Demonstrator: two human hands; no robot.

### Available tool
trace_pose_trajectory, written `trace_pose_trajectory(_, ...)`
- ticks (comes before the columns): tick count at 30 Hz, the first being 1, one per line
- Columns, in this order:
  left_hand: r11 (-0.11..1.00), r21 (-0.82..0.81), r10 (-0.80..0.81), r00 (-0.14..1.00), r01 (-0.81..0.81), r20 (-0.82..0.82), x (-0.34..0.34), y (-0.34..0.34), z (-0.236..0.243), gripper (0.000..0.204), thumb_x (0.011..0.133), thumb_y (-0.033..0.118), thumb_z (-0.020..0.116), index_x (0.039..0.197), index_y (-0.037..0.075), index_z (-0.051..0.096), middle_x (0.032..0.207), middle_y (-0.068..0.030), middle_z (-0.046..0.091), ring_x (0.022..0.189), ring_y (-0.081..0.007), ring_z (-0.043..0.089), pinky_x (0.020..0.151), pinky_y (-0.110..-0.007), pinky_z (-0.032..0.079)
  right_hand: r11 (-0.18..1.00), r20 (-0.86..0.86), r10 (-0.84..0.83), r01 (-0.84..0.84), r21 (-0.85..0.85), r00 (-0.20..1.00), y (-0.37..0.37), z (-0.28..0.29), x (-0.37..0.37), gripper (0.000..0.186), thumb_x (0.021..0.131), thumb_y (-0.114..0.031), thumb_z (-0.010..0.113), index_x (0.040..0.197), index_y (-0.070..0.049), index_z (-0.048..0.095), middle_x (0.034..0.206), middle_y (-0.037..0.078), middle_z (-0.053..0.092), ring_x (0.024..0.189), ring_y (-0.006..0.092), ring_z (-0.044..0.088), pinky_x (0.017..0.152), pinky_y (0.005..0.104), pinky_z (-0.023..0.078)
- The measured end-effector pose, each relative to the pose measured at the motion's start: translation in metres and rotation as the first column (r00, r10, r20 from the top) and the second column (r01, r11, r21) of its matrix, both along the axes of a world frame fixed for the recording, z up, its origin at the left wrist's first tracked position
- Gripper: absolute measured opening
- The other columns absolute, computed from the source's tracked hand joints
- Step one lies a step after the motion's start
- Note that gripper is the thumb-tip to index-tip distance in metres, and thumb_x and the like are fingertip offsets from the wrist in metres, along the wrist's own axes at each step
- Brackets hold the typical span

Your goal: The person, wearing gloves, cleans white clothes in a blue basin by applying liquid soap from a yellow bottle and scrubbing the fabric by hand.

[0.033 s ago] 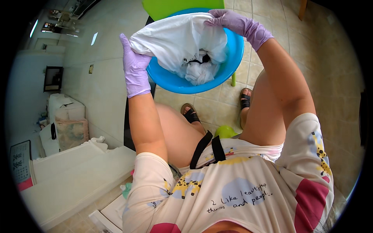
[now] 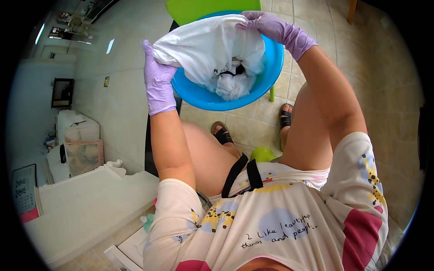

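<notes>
Both of my hands wear thin purple gloves and hold a white garment (image 2: pixel 194 40) stretched between them over a round blue basin (image 2: pixel 212 106). My left hand (image 2: pixel 159 83) closes on the garment's left edge, thumb pointing up and away. Farther off at the right, my right hand (image 2: pixel 271 27) pinches the upper corner at the basin's far rim. The garment's lower part hangs bunched inside the basin, thin and wet-looking, with black print and a dark patch among its folds. Cloth hides most of the basin's inside.
A bright green chair (image 2: pixel 212 8) stands behind and under the basin, one leg showing at the right. A lime-green round object (image 2: pixel 263 154) lies between my sandalled feet on the tiled floor. White furniture (image 2: pixel 95 212) is close at my left; a couch (image 2: pixel 81 131) stands beyond it.
</notes>
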State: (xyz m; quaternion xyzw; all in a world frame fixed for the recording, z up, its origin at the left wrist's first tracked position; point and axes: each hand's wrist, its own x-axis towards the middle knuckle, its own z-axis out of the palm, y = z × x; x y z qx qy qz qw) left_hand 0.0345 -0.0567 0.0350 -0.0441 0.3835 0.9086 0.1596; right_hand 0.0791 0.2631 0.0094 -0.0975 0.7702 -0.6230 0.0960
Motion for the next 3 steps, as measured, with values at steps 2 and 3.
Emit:
trace_pose_trajectory(2,0.993,-0.12,-0.002,0.993,-0.012,-0.116,0.0,0.001,-0.001,0.063,0.085,0.044,0.061,0.128,0.002,0.04,0.127,-0.0168,0.051,0.117,-0.0354,0.047,0.1,-0.055,0.036,0.942,-0.043,0.048,-0.06,-0.331,0.998,-0.012,-0.009,-0.017,0.029,0.087,-0.026,0.064,0.111,-0.01,0.061,0.099,-0.002,0.061,0.093,0.0068,0.054,0.088,0.0249,0.042)
trace_pose_trajectory(3,0.987,-0.163,-0.032,0.985,0.005,-0.169,-0.002,0.017,-0.006,0.066,0.085,0.044,0.062,0.129,0.002,0.039,0.128,-0.017,0.05,0.119,-0.0355,0.046,0.1,-0.056,0.036,0.88,-0.065,0.041,-0.067,-0.469,0.997,-0.003,-0.03,-0.03,0.03,0.087,-0.026,0.064,0.112,-0.011,0.06,0.1,-0.002,0.061,0.094,0.0066,0.053,0.089,0.0251,0.041)
